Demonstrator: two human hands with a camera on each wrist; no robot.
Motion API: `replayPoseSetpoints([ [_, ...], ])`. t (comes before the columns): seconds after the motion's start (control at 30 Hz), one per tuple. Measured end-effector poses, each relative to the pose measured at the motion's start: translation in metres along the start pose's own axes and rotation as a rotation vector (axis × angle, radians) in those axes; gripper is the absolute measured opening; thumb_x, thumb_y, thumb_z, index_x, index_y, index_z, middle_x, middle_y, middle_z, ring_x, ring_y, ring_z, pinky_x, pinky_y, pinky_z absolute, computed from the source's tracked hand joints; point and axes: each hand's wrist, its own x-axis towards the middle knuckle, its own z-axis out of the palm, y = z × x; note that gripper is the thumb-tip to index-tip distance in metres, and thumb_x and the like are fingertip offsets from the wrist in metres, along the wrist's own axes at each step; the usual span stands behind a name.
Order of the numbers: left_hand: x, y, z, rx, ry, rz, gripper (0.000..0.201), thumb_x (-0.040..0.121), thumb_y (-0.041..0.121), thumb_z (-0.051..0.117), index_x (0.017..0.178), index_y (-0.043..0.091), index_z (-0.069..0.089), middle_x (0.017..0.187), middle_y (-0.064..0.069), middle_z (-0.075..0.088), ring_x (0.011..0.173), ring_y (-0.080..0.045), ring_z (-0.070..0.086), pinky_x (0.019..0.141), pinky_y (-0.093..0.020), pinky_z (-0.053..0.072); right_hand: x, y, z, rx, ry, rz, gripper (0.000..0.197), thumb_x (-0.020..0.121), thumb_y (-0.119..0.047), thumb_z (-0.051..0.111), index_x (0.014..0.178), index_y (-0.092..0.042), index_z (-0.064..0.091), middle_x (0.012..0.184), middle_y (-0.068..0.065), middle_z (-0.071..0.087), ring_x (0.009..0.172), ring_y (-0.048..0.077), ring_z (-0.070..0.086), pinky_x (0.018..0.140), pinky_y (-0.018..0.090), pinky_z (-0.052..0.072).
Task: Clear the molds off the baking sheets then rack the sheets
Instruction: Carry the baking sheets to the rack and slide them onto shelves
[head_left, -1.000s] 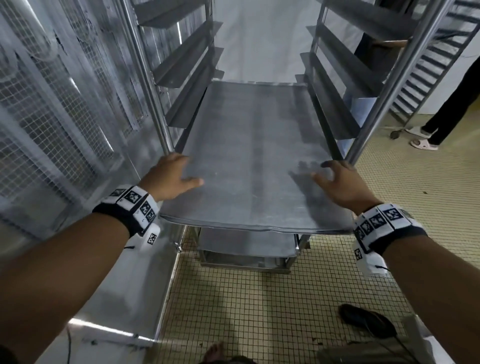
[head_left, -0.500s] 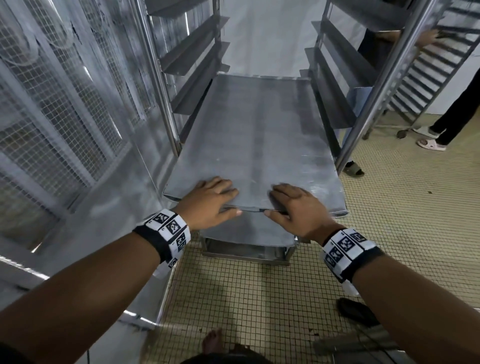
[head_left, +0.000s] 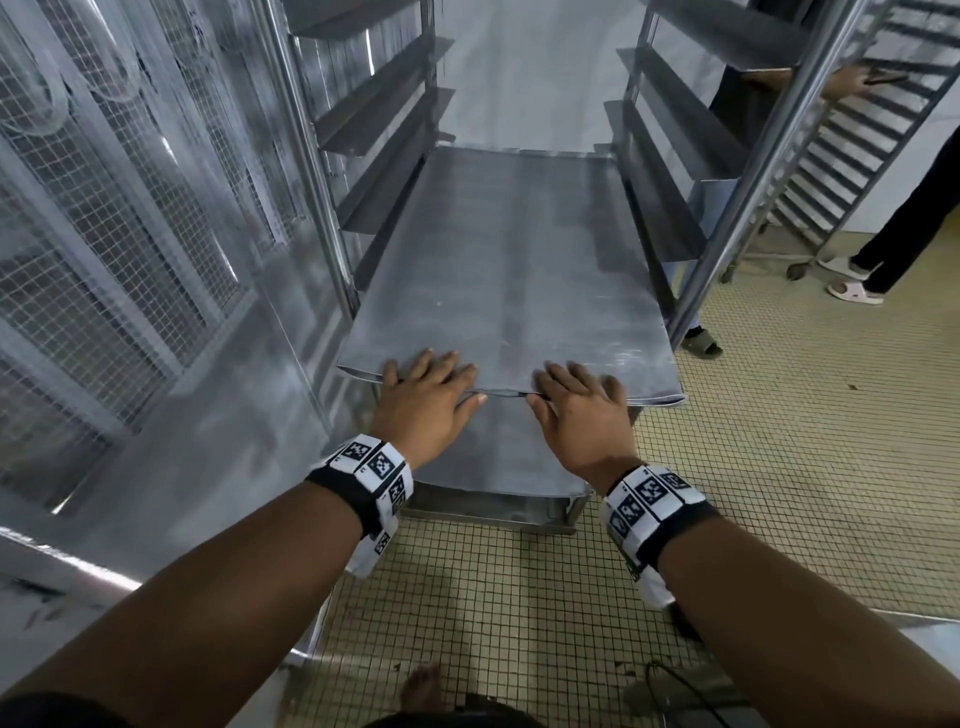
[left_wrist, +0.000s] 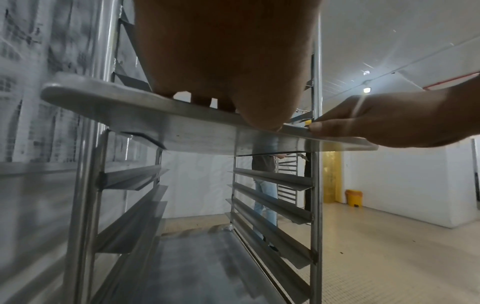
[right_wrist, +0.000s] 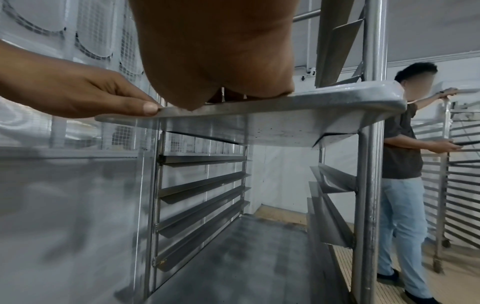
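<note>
**Sheet sitting in the rack, both palms on its near edge**

I am looking at one bare baking sheet (head_left: 509, 291) lying flat on a pair of side rails in the rack (head_left: 311, 171), its near edge sticking out just past the two front posts. No molds are showing on it. A second sheet (head_left: 498, 452) is resting lower down in the same rack, also bare, with several free rail pairs between the two and more above.

My left hand (head_left: 423, 402) is lying on the near edge left of centre, fingers straight and spread on top, thumb pressing against the rim; it is gripping nothing. My right hand (head_left: 582, 413) is doing the same just to the right, near the other hand but apart, fingers flat, thumb at the rim.

Left of the rack, a steel wall with wire mesh panels (head_left: 104, 218) is running along. On the far right, a person (right_wrist: 401, 164) in pale jeans is standing at a second rack (head_left: 857, 150), and another person's legs (head_left: 904, 218) are showing beside it. Small square floor tiles (head_left: 779, 467) are covering the ground.
</note>
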Motion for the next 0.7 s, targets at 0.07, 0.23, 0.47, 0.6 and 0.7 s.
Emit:
replayPoseSetpoints([
  [0.07, 0.008, -0.001, 0.000, -0.005, -0.012, -0.003, 0.058, 0.102, 0.062, 0.019, 0.151, 0.037, 0.035, 0.164, 0.007, 0.027, 0.152, -0.025, 0.020, 0.114, -0.057, 0.020, 0.006, 0.000, 0.001, 0.009, -0.026, 0.029, 0.051, 0.104, -0.051, 0.024, 0.142, -0.028, 0.049, 0.154, -0.006, 0.044, 0.146, 0.021, 0.033, 0.115, 0.055, 0.019],
  [0.23, 0.026, -0.005, 0.004, -0.006, -0.013, -0.004, 0.058, 0.102, 0.060, 0.017, 0.151, 0.035, 0.034, 0.164, 0.007, 0.025, 0.152, -0.026, 0.019, 0.112, -0.058, 0.022, 0.023, 0.000, 0.008, 0.025, -0.047, 0.096, 0.053, 0.104, -0.051, 0.021, 0.149, -0.030, 0.039, 0.160, -0.009, 0.033, 0.151, 0.020, 0.022, 0.119, 0.058, 0.009],
  [0.47, 0.045, -0.012, 0.011, -0.001, 0.024, 0.032, 0.053, 0.103, 0.053, 0.019, 0.149, 0.031, 0.032, 0.162, 0.003, 0.029, 0.149, -0.029, 0.024, 0.108, -0.060, 0.024, 0.040, 0.012, 0.019, 0.055, 0.041, 0.069, 0.051, 0.104, -0.047, 0.027, 0.146, -0.027, 0.047, 0.155, -0.006, 0.042, 0.146, 0.023, 0.031, 0.113, 0.050, 0.022],
  [0.6, 0.048, -0.014, 0.017, 0.004, 0.104, 0.044, 0.049, 0.103, 0.052, 0.025, 0.143, 0.029, 0.041, 0.154, 0.001, 0.040, 0.143, -0.030, 0.034, 0.103, -0.059, 0.030, 0.042, 0.015, 0.030, 0.047, 0.142, 0.075, 0.049, 0.103, -0.047, 0.031, 0.141, -0.025, 0.054, 0.148, -0.006, 0.051, 0.140, 0.023, 0.040, 0.108, 0.046, 0.025],
  [0.7, 0.050, -0.016, 0.022, -0.007, 0.170, 0.056, 0.048, 0.102, 0.052, 0.030, 0.140, 0.028, 0.047, 0.150, 0.001, 0.047, 0.140, -0.030, 0.040, 0.102, -0.057, 0.032, 0.043, 0.015, 0.036, 0.029, 0.205, 0.081, 0.047, 0.103, -0.046, 0.035, 0.136, -0.024, 0.059, 0.143, -0.006, 0.056, 0.134, 0.022, 0.045, 0.105, 0.045, 0.028],
])
